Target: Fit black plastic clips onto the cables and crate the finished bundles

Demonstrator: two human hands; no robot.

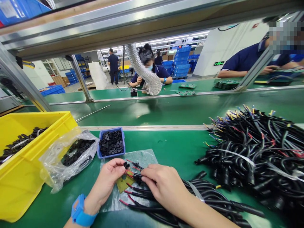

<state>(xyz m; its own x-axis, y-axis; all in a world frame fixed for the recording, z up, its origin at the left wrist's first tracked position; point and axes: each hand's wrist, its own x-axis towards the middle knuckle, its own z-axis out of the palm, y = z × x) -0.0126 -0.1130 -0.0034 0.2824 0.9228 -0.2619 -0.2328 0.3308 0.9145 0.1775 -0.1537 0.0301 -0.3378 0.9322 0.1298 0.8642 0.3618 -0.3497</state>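
Note:
My left hand (110,177), a blue band on its wrist, pinches a small black plastic clip (126,165) between thumb and fingertips. Close by on the right, my right hand (163,185) is closed on a black cable (137,175) whose red wire ends point toward the clip. Whether clip and cable touch, I cannot tell. More black cables (209,190) lie bundled under and beside my right hand. A yellowish flat piece (124,184) and a clear plastic sheet (144,155) lie beneath the wire ends. Behind my left hand stands a small blue bin (98,148) of black clips.
At left are a yellow crate (21,190) holding black parts and a clear bag (55,169) of black pieces. A large cable pile (249,152) covers the right side. Across the bench, beyond a metal frame and a flexible duct (152,84), people sit near green circuit boards (226,84).

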